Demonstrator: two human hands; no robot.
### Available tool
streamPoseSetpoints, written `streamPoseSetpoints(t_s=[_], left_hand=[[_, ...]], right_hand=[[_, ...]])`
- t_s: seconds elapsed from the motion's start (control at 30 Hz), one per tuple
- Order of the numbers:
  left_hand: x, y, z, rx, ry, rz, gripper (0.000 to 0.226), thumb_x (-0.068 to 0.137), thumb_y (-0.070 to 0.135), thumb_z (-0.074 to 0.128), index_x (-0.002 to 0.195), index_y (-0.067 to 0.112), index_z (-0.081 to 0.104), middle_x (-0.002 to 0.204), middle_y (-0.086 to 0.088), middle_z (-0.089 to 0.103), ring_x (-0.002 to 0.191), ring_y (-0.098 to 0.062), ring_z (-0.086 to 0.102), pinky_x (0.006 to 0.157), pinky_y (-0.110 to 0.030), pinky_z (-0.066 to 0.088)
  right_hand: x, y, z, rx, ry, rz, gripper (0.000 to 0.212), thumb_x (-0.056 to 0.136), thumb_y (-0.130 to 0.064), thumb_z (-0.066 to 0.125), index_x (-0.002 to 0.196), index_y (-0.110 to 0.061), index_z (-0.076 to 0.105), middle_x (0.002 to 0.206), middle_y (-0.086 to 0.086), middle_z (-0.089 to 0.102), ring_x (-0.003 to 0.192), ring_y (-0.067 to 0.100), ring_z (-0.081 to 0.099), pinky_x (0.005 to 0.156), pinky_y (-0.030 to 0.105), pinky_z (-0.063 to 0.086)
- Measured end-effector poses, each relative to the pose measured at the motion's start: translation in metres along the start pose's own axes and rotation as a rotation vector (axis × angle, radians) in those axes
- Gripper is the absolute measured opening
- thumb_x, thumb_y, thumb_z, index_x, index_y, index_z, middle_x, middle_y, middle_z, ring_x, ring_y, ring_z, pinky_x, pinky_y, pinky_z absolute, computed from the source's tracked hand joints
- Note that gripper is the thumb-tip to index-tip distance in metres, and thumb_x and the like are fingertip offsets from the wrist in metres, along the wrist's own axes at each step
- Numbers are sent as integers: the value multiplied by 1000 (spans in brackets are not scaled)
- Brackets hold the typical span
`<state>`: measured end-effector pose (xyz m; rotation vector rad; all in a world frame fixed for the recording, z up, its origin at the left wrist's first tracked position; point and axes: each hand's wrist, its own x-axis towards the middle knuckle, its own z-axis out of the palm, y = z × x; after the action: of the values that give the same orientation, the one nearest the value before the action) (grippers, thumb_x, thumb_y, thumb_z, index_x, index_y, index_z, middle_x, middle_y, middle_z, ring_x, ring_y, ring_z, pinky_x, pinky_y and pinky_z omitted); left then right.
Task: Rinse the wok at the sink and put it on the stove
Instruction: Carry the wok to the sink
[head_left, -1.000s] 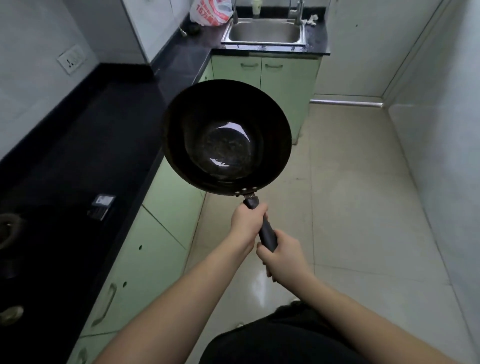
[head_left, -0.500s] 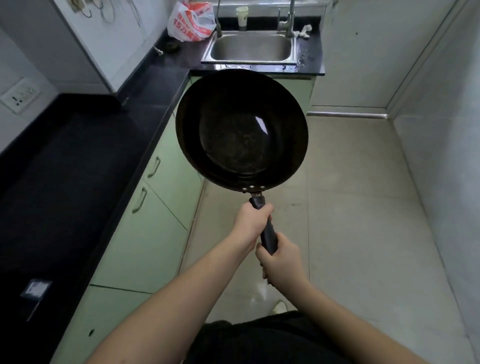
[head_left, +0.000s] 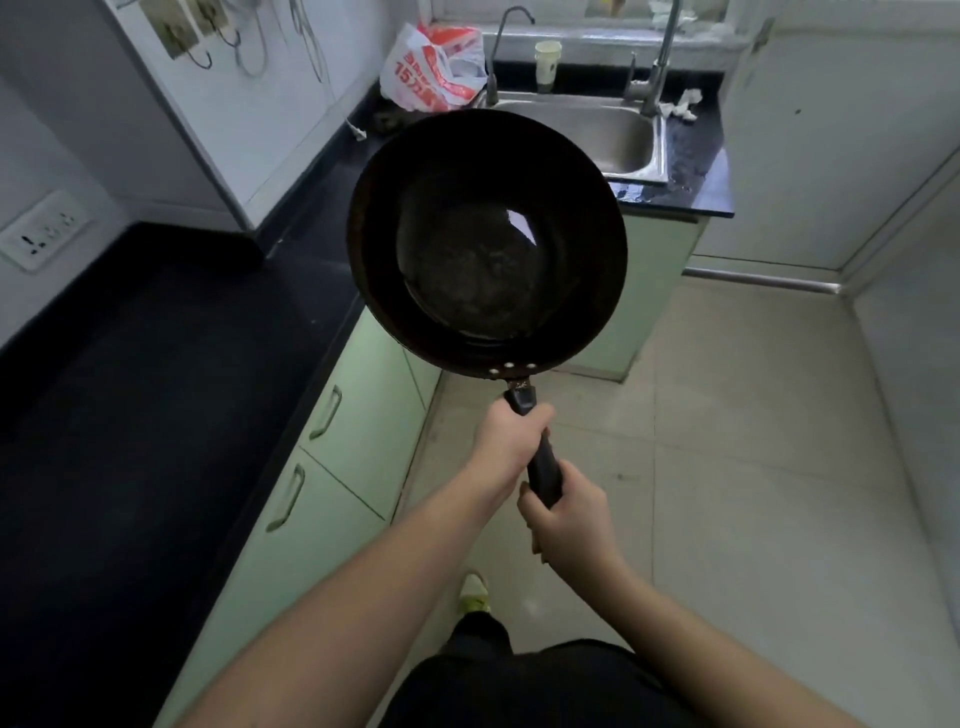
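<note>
- The wok (head_left: 485, 244) is carried in the air, level and bowl-up, in front of the sink (head_left: 613, 140) and above the floor, beside the worktop (head_left: 156, 364).
- Its handle (head_left: 540, 457) is clenched by both grips: left hand (head_left: 506, 441) nearer the bowl, right hand (head_left: 569, 519) at the end, likely to steady its weight.
- Rinsing is judged not yet begun.

Small domestic kitchen, narrow galley layout.

Fittings: steel sink (head_left: 618, 137) with two taps (head_left: 655, 73), set in a black stone desk (head_left: 156, 395) running along the wall; pale green cupboard doors (head_left: 358, 415) beneath with bar handles; wall socket (head_left: 44, 231); tiled floor (head_left: 753, 467). Loose items: red-and-white plastic bag (head_left: 431, 73), paper cup (head_left: 547, 60), crumpled tissue (head_left: 683, 104) beside the sink.
</note>
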<state>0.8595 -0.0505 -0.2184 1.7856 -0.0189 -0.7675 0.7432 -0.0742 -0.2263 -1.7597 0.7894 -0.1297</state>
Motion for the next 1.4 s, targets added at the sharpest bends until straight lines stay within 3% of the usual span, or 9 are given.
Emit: streamPoseSetpoints(t_s=[0.3,0.43,0.63,0.97,1.13,1.3,1.4], left_hand=[[105,65,-22,16,-65,36,11,84,13,59,76,5,58,71,-11,61,66,-23,58,69,-33,49],[148,97,-8,33,-113,73,14,86,9,58,73,4,56,65,-9,58,57,-20,55,59,-27,45],[221,129,39,71,-148,87,15,84,10,58,70,5,56,61,-6,58,54,-19,54,58,-27,45],[324,206,110,144,-81,48,13,79,16,60,70,7,58,62,-5,61,58,-22,56,62,-30,47],[356,226,119,149,-52,21,13,78,16,60,69,7,58,60,-3,61,57,-21,57,64,-32,49],[390,242,121,134,-44,-19,14,81,14,59,69,8,57,59,-2,59,54,-18,54,56,-25,44],[414,247,121,121,-58,-30,13,75,18,60,67,8,58,60,-4,61,57,-20,56,61,-28,46]], right_hand=[[108,-57,17,-35,67,11,10,84,-10,57,77,-13,50,59,8,58,37,14,55,36,30,45],[156,-69,7,-6,124,29,8,84,-10,57,78,-11,51,58,9,59,37,15,55,36,29,45],[234,-71,-27,28,171,37,12,83,-8,59,76,-15,51,58,5,58,38,12,54,38,26,43],[364,-84,-98,124,120,59,7,84,-11,58,80,-8,52,56,7,58,36,17,53,35,30,43],[402,-93,-109,120,73,68,8,84,-13,57,82,-6,53,59,9,59,37,16,53,36,29,42],[441,-102,-114,106,49,77,8,84,-11,57,78,-10,52,56,6,57,36,16,52,35,29,42],[465,-107,-113,83,63,106,9,82,-14,58,77,-8,52,59,8,58,38,17,53,35,28,42]])
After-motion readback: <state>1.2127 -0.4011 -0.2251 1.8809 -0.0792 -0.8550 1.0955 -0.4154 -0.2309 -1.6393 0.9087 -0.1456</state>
